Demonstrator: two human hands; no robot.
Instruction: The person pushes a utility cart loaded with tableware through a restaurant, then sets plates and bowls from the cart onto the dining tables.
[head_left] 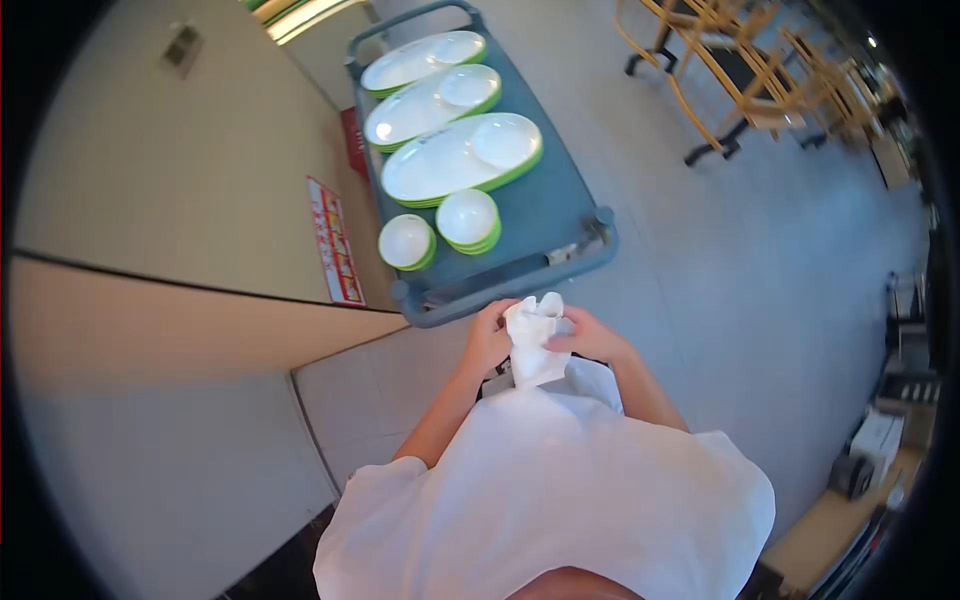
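Basically, head cam: both hands up front of the person, close tog., w/ a white cloth (532,340) btwn them. L hand (487,340) has its fingers closed on the cloth's L side nr the top; R hand (592,336) pinches it from the R, thumb & fingers on it. Cloth is bunched up top & hangs down btwn the hands; poss. paper, can't tell. White shirt (560,480) is right below/behind the hands. Just ahead of them, slightly L, is the near end of a grey cart (548,205). On it, nearest the hands, 2 stacks of bowls, white inside, green outside: L stack (406,240) lower, R stack (467,217) just beside it. Past those, going away from hands, 3 stacks of oblong plates, also white w/ green outsides, each w/ a round section at the R end: near plates (435,172), middle plates (415,115), far plates (410,68). L of hands, a wall (180,190) w/ a red-&-white sign (336,242). Far ahead R of hands, wooden chairs (745,80), blurry, on grey floor (700,280). Well R & a bit behind hands, a white box (878,440).
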